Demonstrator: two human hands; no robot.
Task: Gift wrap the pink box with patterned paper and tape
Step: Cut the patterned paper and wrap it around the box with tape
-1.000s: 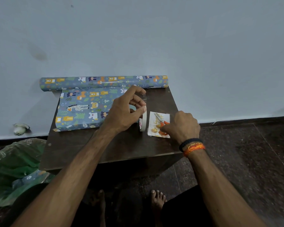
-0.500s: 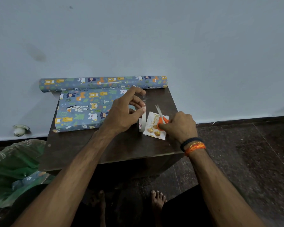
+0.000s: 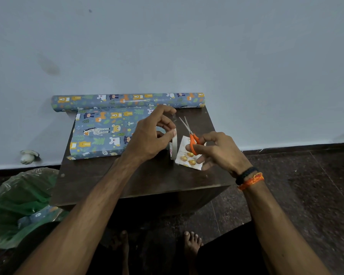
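The left hand (image 3: 149, 139) pinches the tape roll (image 3: 174, 144) upright on the dark table (image 3: 111, 179), a clear strip drawn up between its fingers, while the right hand (image 3: 216, 151) grips orange scissors (image 3: 191, 135), blades parted beside that strip. The box in patterned paper (image 3: 101, 133) (no pink showing) lies on the table's left, near the paper roll (image 3: 127, 100) by the wall.

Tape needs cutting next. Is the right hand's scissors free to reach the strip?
Probably yes: the scissors in the right hand point, blades open, at the tape strip held by the left hand; nothing between.
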